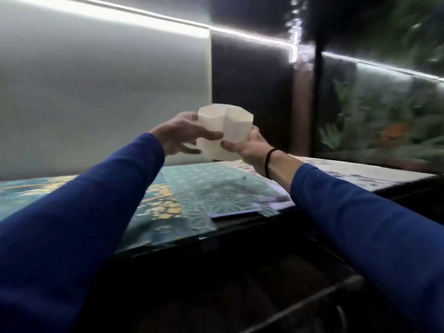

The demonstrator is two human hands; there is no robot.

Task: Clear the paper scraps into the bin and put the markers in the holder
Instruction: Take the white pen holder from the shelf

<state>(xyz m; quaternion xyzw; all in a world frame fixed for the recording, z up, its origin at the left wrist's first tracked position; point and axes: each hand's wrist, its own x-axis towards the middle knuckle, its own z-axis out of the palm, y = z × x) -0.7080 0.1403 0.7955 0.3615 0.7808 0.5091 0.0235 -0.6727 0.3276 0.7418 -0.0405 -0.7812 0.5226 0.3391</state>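
Observation:
A white faceted holder (223, 127) with two compartments hangs in the air above the far side of the table. My right hand (248, 147) grips it from below and from the right, a black band on that wrist. My left hand (185, 135) touches its left side with fingers spread around it. Both arms wear blue sleeves. Patterned paper sheets (216, 188) in teal and gold cover the table. Small pale paper pieces (269, 200) lie near the front edge at right. No markers and no bin are in sight. The picture is blurred by motion.
An aquarium (379, 111) with green plants stands at the back right of the table. A pale wall panel (103, 92) rises behind the left side. The table's dark front edge (192, 241) runs across the middle, with dark space below it.

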